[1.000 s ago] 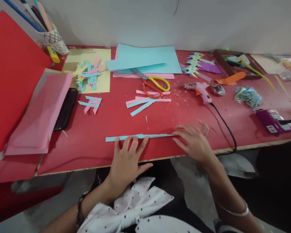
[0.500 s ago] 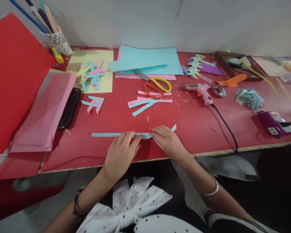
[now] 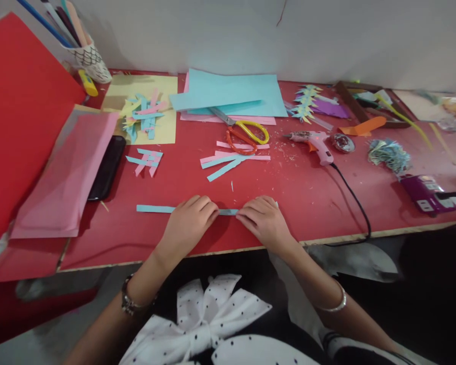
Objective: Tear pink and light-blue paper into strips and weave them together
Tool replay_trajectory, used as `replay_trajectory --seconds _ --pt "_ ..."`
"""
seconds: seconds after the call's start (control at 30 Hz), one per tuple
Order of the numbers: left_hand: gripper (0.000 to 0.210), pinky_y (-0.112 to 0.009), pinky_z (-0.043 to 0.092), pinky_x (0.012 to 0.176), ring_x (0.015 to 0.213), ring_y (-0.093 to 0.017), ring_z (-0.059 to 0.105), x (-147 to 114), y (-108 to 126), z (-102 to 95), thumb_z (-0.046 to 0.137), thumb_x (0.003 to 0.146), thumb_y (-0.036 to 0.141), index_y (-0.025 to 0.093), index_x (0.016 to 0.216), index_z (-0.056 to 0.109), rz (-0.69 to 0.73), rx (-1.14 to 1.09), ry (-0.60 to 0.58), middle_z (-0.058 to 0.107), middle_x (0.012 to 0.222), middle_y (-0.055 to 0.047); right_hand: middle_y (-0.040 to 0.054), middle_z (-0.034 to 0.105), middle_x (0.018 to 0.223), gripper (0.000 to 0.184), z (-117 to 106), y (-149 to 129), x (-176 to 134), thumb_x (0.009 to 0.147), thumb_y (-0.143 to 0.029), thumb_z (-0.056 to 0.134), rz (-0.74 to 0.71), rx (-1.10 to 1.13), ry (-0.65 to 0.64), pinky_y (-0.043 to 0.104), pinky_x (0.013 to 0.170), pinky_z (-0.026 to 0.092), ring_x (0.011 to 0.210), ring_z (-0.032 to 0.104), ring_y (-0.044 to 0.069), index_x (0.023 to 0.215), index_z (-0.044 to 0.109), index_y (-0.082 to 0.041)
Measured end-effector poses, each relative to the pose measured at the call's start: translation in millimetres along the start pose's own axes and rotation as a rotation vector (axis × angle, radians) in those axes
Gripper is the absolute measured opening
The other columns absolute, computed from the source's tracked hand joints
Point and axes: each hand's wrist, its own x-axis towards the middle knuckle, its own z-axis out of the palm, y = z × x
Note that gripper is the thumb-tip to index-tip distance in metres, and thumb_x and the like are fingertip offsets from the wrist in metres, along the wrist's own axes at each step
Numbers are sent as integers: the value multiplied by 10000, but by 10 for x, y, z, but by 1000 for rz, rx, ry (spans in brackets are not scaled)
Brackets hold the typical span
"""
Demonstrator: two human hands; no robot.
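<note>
A narrow light-blue paper strip (image 3: 155, 209) lies along the front of the red table. My left hand (image 3: 190, 220) is closed on its middle, fingertips pinching it against the tabletop. A short stretch of the strip shows between my hands. My right hand (image 3: 266, 223) pinches it farther right, covering most of that end. Beyond my hands are loose pink and blue strips (image 3: 228, 167), with scissors (image 3: 245, 137) resting partly over them. A small woven piece of pink and blue strips (image 3: 148, 161) sits to the left.
A pink glue gun (image 3: 313, 143) lies at right, its black cord running over the front edge. Pink sheets (image 3: 64, 182) and a black phone (image 3: 108, 167) are at left. Blue sheets (image 3: 235, 91) lie at the back. A purple power outlet box (image 3: 427, 195) stands far right.
My left hand has slid left along the strip, and its fingers have closed down. The stretch between my hands now lies flatter. The strip's right tip is mostly covered by my right hand.
</note>
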Motion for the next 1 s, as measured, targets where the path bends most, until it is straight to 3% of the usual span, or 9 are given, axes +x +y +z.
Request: replay_trajectory --seconds 0.23,0.4,0.77,0.87,1.0 --pt "211 -239 350 543 654 -140 525 -9 -41 18 406 847 240 166 731 567 -62 -23 42 579 692 -18 15 579 642 241 -75 125 -16 823 -294 453 170 143 -32 273 658 352 624 498 126 635 555 -184" --pt "262 -238 356 554 628 -133 503 1 -89 45 393 848 324 170 723 564 -64 -105 19 555 662 -9 9 548 607 242 -124 191 -61 815 -290 463 217 123 -29 277 643 348 590 476 123 605 518 -183" --pt "217 -248 345 567 638 -139 488 11 -65 26 435 830 311 173 707 548 -138 -109 -35 544 665 -2 16 548 644 226 -139 190 -161 801 -287 475 292 127 33 291 655 374 645 507 146 599 526 -200" --pt "218 -255 353 578 655 -146 497 -3 -72 27 425 834 305 176 718 557 -104 -77 -14 555 680 -10 18 575 679 188 -138 166 -182 799 -275 474 305 113 64 310 694 379 674 529 150 649 568 -211" --pt "174 -276 374 636 712 -157 516 -17 -47 37 419 838 255 185 789 570 61 -54 5 592 762 -15 18 617 762 146 -141 136 -207 795 -228 486 233 137 43 329 756 382 712 555 149 710 605 -225"
